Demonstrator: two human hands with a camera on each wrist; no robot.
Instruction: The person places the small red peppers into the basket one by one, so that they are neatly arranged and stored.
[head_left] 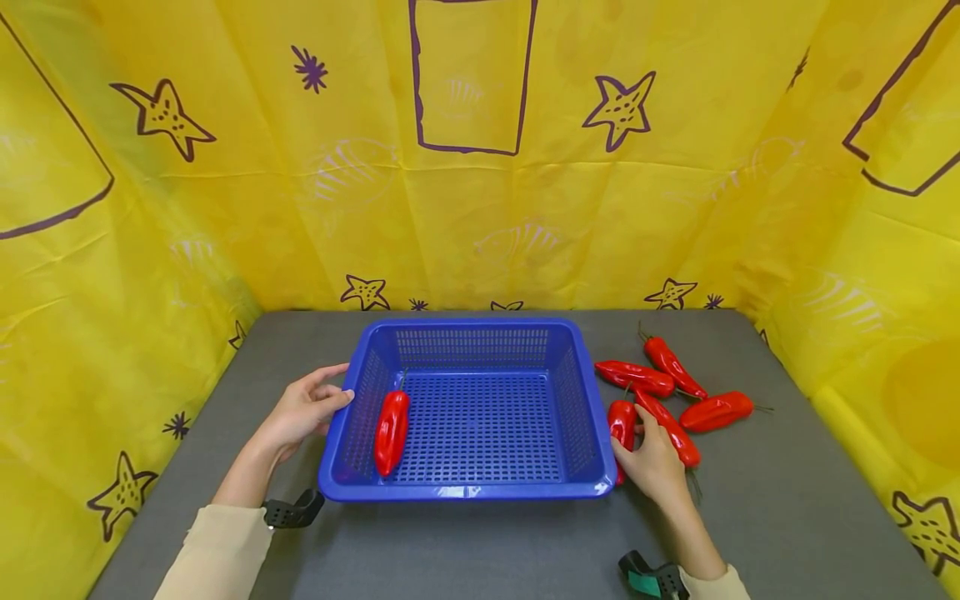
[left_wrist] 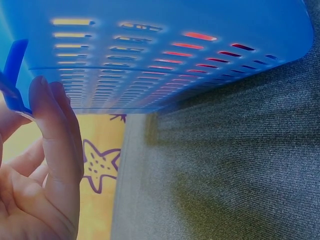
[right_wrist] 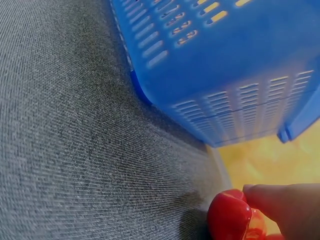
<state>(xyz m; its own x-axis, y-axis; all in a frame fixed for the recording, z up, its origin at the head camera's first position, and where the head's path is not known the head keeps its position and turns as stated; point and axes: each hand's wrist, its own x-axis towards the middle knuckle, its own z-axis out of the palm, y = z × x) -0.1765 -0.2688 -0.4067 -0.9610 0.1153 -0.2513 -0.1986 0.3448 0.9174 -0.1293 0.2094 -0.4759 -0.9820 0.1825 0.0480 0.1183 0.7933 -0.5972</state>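
Observation:
A blue plastic basket [head_left: 468, 492] with slotted walls stands in the middle of the table. My left hand [head_left: 300, 410] pinches its left rim, thumb on top; in the left wrist view the fingers [left_wrist: 57, 135] lie against the underside of the rim. One red pepper [head_left: 392, 433] lies lengthwise inside, by the left wall. Just outside the right wall, my right hand [head_left: 657, 460] grips another red pepper [head_left: 622, 419] between thumb and fingers. That pepper's rounded end [right_wrist: 229, 217] shows low in the right wrist view, partly hidden by a finger.
Several more red peppers lie loosely grouped right of the basket, among them one pepper [head_left: 667, 425] beside my right hand and one [head_left: 716, 412] farther right. The grey table [head_left: 795, 500] is bordered by a yellow patterned cloth [head_left: 480, 208] at the back and sides.

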